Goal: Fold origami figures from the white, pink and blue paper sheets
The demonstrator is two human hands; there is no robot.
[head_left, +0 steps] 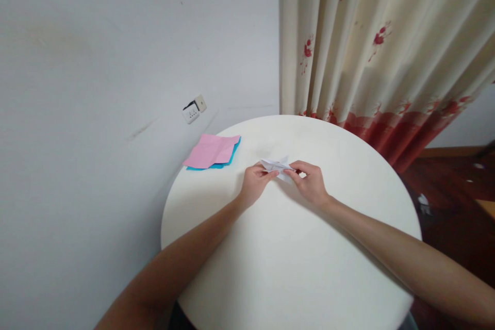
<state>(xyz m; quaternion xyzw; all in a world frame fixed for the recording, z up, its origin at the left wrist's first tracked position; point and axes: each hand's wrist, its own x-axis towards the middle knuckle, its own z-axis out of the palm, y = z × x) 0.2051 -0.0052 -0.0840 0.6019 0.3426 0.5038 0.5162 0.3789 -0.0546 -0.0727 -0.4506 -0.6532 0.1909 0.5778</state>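
A small piece of folded white paper (277,165) with several pointed flaps is held a little above the round white table (286,268). My left hand (255,183) pinches its left side between thumb and fingers. On the other side, my right hand (309,180) grips the right edge, thumb toward me and fingers behind. The fingertips behind the paper are partly hidden by it. To the left of my hands, creased pink paper (212,149) lies on top of blue paper (234,150) near the table's edge.
A white wall (96,113) with a power socket (191,113) borders the table on the left. Behind it on the right hangs a cream curtain (348,51) with red flowers. A crumpled whitish scrap (424,200) lies on the dark floor at right.
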